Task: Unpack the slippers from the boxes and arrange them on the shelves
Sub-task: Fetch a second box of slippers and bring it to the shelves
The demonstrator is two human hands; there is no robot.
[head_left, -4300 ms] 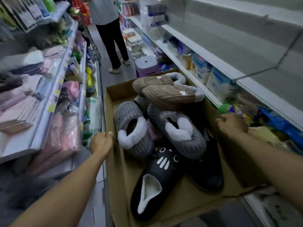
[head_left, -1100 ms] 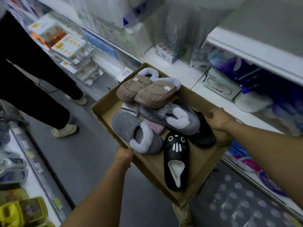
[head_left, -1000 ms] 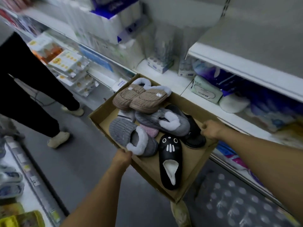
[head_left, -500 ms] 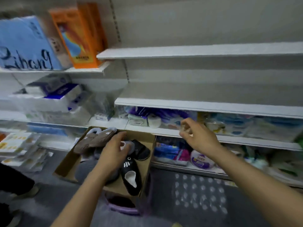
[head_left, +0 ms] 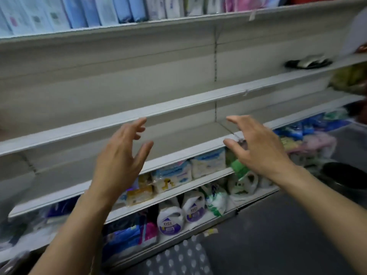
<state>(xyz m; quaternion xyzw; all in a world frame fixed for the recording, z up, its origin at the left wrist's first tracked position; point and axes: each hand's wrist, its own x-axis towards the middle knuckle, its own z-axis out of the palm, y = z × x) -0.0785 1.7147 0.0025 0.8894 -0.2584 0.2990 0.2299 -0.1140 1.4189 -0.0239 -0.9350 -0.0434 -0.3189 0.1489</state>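
a dark, flat shape that looks like a pair of slippers (head_left: pixel 308 63) lies on the upper shelf (head_left: pixel 198 100) far to the right, too blurred to be sure of. beneath it runs the middle shelf (head_left: pixel 188 135), a pale board that passes behind both hands. the left hand (head_left: pixel 119 157) is raised in front of these shelves, fingers spread and lightly bent, palm turned to the right, holding nothing; its fingertips overlap the upper shelf's front edge, though i cannot tell if they touch it. the right hand (head_left: pixel 258 147) is up beside it and apart from it, fingers splayed and curved, palm facing left and down, also holding nothing. on the top shelf stand upright blue and pink packets (head_left: pixel 89 10). under the middle shelf sit soft tissue packs (head_left: pixel 172 173), and lower still white detergent jugs (head_left: pixel 170 219). a grey dotted cloth (head_left: pixel 178 259) lies on the dark floor near the person, and a dark round tub (head_left: pixel 345 179) stands at the right.
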